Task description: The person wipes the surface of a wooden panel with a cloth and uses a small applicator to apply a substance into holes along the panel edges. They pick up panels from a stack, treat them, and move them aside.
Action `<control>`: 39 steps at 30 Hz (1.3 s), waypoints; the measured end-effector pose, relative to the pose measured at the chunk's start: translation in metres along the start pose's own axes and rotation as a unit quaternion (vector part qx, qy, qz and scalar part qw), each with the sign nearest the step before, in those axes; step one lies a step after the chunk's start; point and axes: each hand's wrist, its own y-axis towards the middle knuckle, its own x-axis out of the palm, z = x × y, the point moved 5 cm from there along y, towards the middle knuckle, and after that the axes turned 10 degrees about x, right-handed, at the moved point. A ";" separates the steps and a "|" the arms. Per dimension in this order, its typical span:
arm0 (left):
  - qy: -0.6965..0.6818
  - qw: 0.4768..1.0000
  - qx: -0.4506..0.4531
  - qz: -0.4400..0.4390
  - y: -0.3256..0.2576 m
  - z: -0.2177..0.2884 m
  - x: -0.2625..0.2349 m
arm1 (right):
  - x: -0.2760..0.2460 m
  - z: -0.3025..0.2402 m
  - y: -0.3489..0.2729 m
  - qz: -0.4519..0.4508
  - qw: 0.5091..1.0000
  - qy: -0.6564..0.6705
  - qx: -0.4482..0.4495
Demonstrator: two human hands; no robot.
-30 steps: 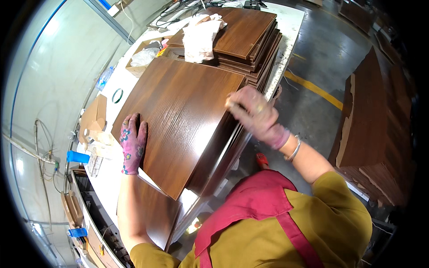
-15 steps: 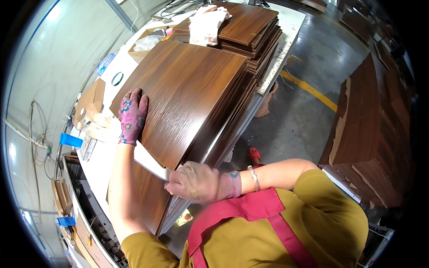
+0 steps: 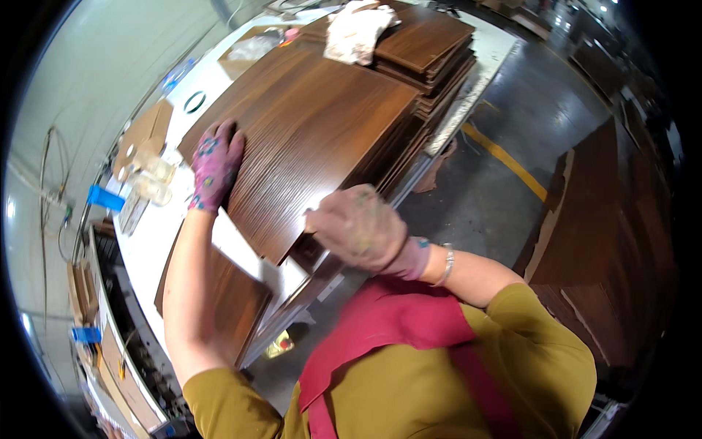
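A dark brown wood-grain panel [image 3: 307, 124] lies on top of a stack of similar boards on the white table. My left hand [image 3: 217, 164], in a pink flowered glove, rests flat on the panel by its left edge, fingers stretched out. At the panel's near right edge is my right hand [image 3: 362, 230], gloved and closed, slightly blurred. A small pale bit shows at its fingertips, too unclear to name. Nearer to me, another brown board [image 3: 234, 304] lies lower, left of the panel's near corner.
Behind the panel stands a second board stack [image 3: 424, 44] with a crumpled white cloth [image 3: 358, 33] on it. A green tape ring [image 3: 194, 102], a cardboard piece [image 3: 146, 132] and a blue container [image 3: 106, 198] are at left. A tall board pile [image 3: 592, 241] stands on the floor at right.
My right hand has moved from the panel's near corner away along its right edge. My left hand stays on the panel. The whole view has shifted slightly.
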 end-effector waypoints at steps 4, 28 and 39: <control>0.026 1.000 -0.009 -0.011 0.002 -0.005 0.003 | 0.001 0.019 0.003 0.023 0.998 -0.053 0.024; -0.006 0.997 0.004 -0.074 0.001 0.181 -0.026 | 0.030 0.085 0.205 -0.477 0.802 0.359 -0.015; -0.139 0.979 -0.132 -0.071 -0.032 0.199 0.006 | 0.107 -0.078 0.109 -0.584 0.593 0.222 -0.508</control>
